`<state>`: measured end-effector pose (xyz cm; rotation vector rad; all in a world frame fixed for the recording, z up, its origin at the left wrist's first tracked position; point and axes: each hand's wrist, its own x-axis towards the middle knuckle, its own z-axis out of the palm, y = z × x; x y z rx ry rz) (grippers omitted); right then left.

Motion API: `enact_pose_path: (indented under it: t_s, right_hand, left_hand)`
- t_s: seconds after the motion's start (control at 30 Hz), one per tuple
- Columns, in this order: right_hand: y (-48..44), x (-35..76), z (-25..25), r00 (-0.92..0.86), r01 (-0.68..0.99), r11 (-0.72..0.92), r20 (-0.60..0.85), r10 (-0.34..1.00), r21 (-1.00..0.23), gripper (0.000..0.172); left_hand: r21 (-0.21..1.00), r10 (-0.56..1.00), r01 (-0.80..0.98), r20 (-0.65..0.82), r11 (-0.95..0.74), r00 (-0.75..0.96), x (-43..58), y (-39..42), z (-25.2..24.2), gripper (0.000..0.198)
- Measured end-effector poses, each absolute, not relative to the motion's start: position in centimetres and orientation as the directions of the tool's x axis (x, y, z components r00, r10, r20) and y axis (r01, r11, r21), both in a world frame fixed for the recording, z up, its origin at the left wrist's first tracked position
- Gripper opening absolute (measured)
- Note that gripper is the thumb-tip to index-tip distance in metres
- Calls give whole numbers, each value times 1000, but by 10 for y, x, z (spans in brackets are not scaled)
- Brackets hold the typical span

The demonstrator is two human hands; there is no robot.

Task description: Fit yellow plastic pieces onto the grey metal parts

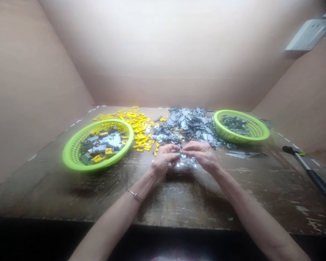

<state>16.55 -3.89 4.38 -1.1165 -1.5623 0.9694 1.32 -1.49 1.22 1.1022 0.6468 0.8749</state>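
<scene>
My left hand and my right hand meet at the middle of the table, fingertips pinched together. Between them is a small dark part, mostly covered by the fingers and too small to name. Just under the hands lie a few small shiny flat pieces. Behind them spreads a heap of grey metal-looking parts. To its left is a pile of yellow frame-shaped pieces.
On the left, a green basket holds grey and yellow parts. Another green basket at right contains clear or grey pieces. Flat clear strips lie before it. A black-handled tool rests at the right edge. Thin dark wires lie front left.
</scene>
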Motion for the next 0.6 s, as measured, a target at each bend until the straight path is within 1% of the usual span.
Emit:
enact_pose_path:
  t_s: [0.17, 0.4, 0.5, 0.6]
  right_hand:
    - [-37, 167, 40, -159, 236, 349, 318, 935, -907, 9]
    - [-38, 162, 37, -127, 210, 375, 356, 926, -903, 5]
    - [-37, 160, 33, -138, 202, 385, 363, 922, -901, 5]
    - [-36, 159, 28, -175, 214, 408, 376, 910, -888, 6]
  left_hand:
    - [942, 856, -278, -17, 187, 517, 13, -14, 10, 23]
    - [924, 871, -313, -42, 220, 489, 13, -18, 19, 25]
    - [906, 892, -340, -83, 253, 444, 15, -20, 22, 30]
    - [893, 921, -360, -132, 271, 366, 19, -21, 19, 27]
